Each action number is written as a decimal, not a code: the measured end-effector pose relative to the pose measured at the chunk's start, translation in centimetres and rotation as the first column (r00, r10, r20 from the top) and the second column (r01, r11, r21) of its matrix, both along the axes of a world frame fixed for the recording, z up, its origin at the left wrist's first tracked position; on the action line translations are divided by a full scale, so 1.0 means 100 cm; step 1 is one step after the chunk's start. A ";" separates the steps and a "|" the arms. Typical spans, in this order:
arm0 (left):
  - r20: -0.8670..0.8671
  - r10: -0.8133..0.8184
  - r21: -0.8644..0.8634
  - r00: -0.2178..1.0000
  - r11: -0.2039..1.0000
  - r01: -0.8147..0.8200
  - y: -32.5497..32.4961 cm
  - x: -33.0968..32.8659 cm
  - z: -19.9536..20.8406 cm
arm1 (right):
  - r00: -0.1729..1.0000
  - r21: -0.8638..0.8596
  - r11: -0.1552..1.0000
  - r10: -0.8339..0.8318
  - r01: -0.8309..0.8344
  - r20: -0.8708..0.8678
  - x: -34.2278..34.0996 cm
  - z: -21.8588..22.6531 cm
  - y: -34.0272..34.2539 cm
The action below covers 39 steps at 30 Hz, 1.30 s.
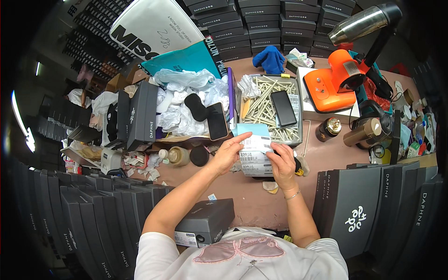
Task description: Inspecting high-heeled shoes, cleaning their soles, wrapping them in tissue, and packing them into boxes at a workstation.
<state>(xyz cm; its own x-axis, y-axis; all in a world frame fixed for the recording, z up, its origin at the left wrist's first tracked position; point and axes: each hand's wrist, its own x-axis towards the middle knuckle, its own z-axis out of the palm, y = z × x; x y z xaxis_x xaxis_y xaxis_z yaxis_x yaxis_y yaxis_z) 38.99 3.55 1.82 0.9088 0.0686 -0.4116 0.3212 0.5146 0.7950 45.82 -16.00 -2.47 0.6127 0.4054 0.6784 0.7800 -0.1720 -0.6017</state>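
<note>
My left hand [227, 152] and my right hand [283, 164] meet over a brown tabletop [252, 200]. Together they hold a small white label [258, 143] with printed bars, the left fingertips on its left edge and the right fingers on its lower right. Under it lies a sheet of more white labels [254, 164]. A pale blue paper [252, 129] sits just behind the label. A dark grey shoebox [206, 221] rests near my chest, below my left forearm.
A tray of pale sticks [261, 109] holds a black phone [283, 108]. Another phone [217, 121] lies on crumpled white paper [179, 116]. An orange tool [333, 84], a metal heat gun [366, 23], small jars and stacks of dark shoeboxes [368, 210] surround the table.
</note>
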 end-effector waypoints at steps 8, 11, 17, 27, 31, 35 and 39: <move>0.068 0.052 0.140 0.996 0.988 -0.061 0.008 0.030 -0.019 | 1.000 0.040 0.999 0.003 -0.003 -0.007 -0.007 0.009 -0.009; 0.116 0.085 0.197 0.990 0.974 -0.107 0.014 0.044 -0.036 | 0.996 0.118 0.993 -0.009 0.020 -0.092 -0.009 0.012 -0.014; 0.118 0.073 0.433 0.990 0.894 -0.118 0.026 0.082 -0.037 | 0.924 0.239 0.963 -0.028 0.128 -0.382 -0.016 0.003 -0.022; -0.054 -0.465 0.560 0.884 0.719 0.412 0.010 -0.032 0.042 | 0.742 0.333 0.941 0.180 0.062 -0.646 -0.069 0.006 -0.028; -0.150 -0.484 0.783 0.862 0.474 0.403 -0.016 -0.117 0.073 | 0.660 0.438 0.899 0.336 -0.011 -0.672 -0.123 0.026 -0.034; -0.077 -0.393 0.863 0.916 0.433 0.259 -0.048 -0.172 0.126 | 0.776 0.431 0.903 0.265 0.009 -0.572 -0.177 0.059 -0.050; 0.217 -0.450 0.961 0.866 0.254 -0.109 -0.069 -0.231 0.133 | 0.857 0.571 0.816 0.227 0.092 -0.462 -0.247 0.097 -0.053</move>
